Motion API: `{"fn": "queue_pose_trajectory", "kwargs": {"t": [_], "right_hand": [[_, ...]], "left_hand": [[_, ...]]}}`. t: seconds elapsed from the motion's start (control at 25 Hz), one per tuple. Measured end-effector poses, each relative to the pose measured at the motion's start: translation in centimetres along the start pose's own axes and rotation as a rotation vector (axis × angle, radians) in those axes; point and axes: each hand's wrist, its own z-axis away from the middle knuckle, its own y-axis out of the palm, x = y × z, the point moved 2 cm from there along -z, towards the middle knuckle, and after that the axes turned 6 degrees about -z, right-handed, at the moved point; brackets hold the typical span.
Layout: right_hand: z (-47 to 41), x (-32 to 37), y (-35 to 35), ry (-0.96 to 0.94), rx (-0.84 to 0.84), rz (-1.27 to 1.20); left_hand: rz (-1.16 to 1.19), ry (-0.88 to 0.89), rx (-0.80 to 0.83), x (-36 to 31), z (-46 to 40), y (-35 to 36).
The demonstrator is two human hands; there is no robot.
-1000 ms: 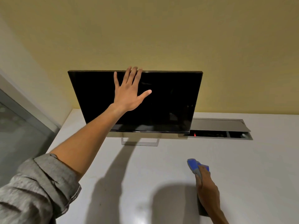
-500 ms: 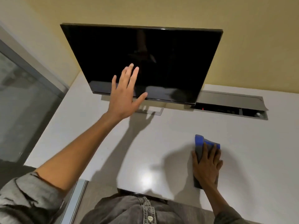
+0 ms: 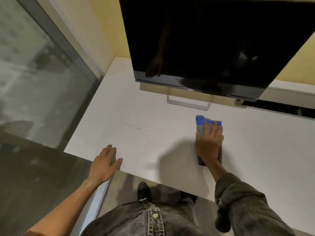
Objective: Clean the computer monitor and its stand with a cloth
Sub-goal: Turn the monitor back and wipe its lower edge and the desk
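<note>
A black monitor point(image 3: 204, 40) with a dark screen stands at the back of the white desk point(image 3: 136, 120) on a silver frame stand point(image 3: 187, 103). A folded grey cloth with a blue edge point(image 3: 202, 123) lies flat on the desk in front of the stand. My right hand point(image 3: 208, 145) rests flat on top of the cloth, fingers spread over it. My left hand point(image 3: 104, 165) is open, palm down, at the desk's front left corner with nothing in it.
A glass partition with a grey frame point(image 3: 56, 36) borders the desk on the left. An open cable tray point(image 3: 279, 107) with a raised lid runs along the back right of the desk. My legs and a shoe point(image 3: 144, 191) show below the front edge.
My left hand has come off the monitor and dropped to the desk's front left corner. My right hand has stayed on the cloth. The view has tilted downward.
</note>
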Motion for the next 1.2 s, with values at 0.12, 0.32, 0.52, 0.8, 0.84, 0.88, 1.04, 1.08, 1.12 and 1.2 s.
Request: {"fn": "queue_pose_trajectory", "kwargs": {"t": [0.12,0.32,0.52,0.8,0.84,0.88,1.04,1.08,1.12,1.2], "right_hand": [[-1.6,7.7,2.7,-0.168,0.017,-0.019],[-0.4,19.9,5.9,-0.523,0.105,0.119],[6.5,29.2,11.5,-0.745,0.371,-0.059],[8.7,25.6,5.0,-0.343,0.221,-0.82],[7.9,22.7,4.0,-0.303,0.185,-0.777],[7.5,19.7,3.6,-0.289,0.173,-0.679],[9.8,11.9,4.7,-0.158,0.084,-0.07],[11.1,12.0,5.5,-0.139,0.068,-0.01],[12.0,12.9,6.1,-0.157,0.043,0.006],[13.4,17.1,6.5,-0.232,-0.027,-0.045]], "left_hand": [[0.0,0.07,-0.041,3.9,0.9,0.0],[-0.001,0.157,-0.125,8.4,2.8,-1.2],[0.045,0.136,-0.135,10.6,3.9,-0.9],[0.04,0.11,-0.122,9.2,2.4,-1.1],[0.036,0.104,-0.104,9.1,2.1,-1.0],[0.026,0.104,-0.081,9.0,1.9,-0.9],[0.006,0.107,-0.021,9.1,2.0,-0.6],[0.012,0.099,-0.033,9.2,2.1,-0.7],[0.024,0.09,-0.061,9.3,2.2,-0.9],[0.046,0.085,-0.11,9.8,2.6,-1.2]]}}
